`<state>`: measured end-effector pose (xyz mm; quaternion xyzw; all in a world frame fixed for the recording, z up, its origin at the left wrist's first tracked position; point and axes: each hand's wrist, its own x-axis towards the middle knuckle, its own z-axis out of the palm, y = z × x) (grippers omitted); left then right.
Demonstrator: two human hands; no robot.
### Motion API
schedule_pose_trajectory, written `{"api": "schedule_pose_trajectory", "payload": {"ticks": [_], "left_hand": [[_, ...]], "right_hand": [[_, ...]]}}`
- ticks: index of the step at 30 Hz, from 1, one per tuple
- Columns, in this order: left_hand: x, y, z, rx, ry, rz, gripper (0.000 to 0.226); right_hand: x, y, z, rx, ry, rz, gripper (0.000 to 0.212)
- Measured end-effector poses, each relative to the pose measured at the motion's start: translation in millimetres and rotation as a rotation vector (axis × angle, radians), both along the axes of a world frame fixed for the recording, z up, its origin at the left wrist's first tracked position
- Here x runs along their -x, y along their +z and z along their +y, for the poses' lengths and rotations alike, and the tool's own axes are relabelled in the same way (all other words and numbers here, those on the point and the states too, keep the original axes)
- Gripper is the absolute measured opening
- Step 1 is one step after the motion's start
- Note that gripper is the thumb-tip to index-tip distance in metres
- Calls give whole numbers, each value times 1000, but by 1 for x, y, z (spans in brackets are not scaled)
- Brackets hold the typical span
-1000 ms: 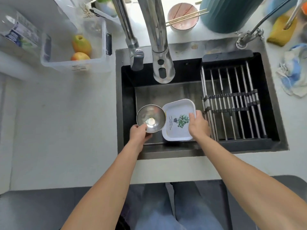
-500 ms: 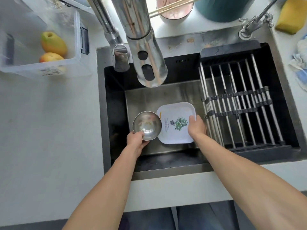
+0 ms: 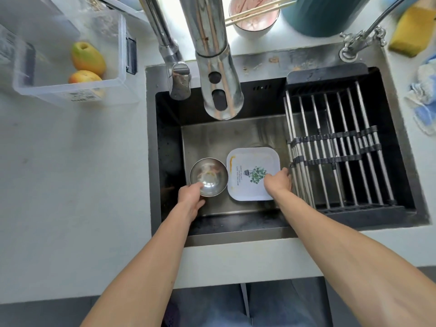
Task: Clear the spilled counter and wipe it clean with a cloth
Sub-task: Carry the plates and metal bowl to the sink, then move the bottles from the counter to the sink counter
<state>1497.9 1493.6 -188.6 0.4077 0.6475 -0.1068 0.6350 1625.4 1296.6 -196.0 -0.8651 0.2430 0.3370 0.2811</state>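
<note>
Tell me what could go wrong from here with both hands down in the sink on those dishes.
1. The steel bowl sits tight against the square plate; letting go carelessly could knock them together.
2. The right hand grips the plate edge right beside the roll-up rack, so knuckles could catch its bars.
3. The left hand pinches only the bowl's rim, and food residue inside could slop out if it tips.

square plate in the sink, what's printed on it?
White plate with a green leafy plant print; head view.
</note>
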Motion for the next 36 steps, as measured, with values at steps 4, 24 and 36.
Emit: {"api": "schedule_pose_trajectory", "payload": {"ticks": [4, 24, 36], "left_hand": [[16, 38, 0, -69, -187, -23, 59], [159, 191, -55, -262, -1026, -70, 18], [142, 174, -55, -288, -1679, -81, 18]], "right_hand": [[12, 43, 3, -64, 58, 1, 63], [173, 214, -155, -401, 274, -80, 22], [300, 180, -213, -162, -158, 42, 22]]}}
